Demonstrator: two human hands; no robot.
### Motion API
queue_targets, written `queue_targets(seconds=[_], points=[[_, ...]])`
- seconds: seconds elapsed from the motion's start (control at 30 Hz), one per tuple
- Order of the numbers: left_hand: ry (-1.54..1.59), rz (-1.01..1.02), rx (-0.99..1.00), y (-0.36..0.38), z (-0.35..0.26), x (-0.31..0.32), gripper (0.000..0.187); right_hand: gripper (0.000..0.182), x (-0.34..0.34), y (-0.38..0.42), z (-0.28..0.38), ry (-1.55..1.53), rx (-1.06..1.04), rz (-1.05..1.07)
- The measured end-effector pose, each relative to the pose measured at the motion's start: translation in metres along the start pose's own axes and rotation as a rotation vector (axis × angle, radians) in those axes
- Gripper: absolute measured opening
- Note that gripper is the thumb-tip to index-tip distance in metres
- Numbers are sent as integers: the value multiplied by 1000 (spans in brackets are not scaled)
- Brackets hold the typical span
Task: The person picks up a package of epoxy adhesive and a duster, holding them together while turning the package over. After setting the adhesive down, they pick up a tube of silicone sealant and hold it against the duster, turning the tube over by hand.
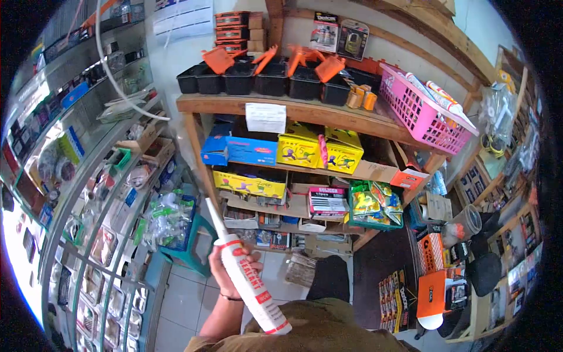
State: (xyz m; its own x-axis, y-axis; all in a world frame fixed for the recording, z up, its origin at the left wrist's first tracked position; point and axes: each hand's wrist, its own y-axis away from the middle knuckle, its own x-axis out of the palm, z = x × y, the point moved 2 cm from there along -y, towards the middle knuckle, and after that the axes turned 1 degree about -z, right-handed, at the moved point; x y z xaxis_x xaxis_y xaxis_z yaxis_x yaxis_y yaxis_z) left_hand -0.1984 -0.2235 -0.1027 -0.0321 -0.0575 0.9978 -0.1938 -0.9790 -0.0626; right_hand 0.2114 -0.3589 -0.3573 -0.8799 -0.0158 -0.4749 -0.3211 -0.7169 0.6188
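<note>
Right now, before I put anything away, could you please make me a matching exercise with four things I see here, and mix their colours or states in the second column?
Column one:
1. tube
2. basket
3. stool
4. bins

Column two:
A. black
B. bluish green
C. held in the left hand
D. pink

Right pairs: 1-C, 2-D, 3-B, 4-A

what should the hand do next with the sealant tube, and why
Probably lift the sealant tube toward the pink basket on the shelf top: the left hand already holds it, nozzle up, and similar-looking white-and-red items lie in that basket.
</note>
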Motion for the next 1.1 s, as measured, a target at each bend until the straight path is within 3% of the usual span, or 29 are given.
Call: queue_targets(seconds=[0.1, 0.23, 0.33, 0.5, 0.63, 0.8, 1.1], points=[[-124, -61, -112, 11, 9, -5, 55, 24, -2, 22, 41, -35, -100, -20], [-18, -78, -335, 27, 28, -14, 65, 25, -17, 49, 67, -70, -151, -57], [65, -139, -363, 34, 34, -24, 65, 26, -32, 56, 66, -74, -130, -82], [-144, -357, -137, 27, 39, -38, 63, 27, -70, 53, 52, -75, -72, -122], [-179, -408, 3, 13, 53, -36, 57, 28, -105, 39, 46, -82, -42, -146], [-194, -529, 103, -13, 77, -78, 56, 29, -154, 33, 43, -91, -6, -192], [-143, -510, 40, -78, 68, -92, 56, 31, -185, 46, 60, -106, 108, -303]])
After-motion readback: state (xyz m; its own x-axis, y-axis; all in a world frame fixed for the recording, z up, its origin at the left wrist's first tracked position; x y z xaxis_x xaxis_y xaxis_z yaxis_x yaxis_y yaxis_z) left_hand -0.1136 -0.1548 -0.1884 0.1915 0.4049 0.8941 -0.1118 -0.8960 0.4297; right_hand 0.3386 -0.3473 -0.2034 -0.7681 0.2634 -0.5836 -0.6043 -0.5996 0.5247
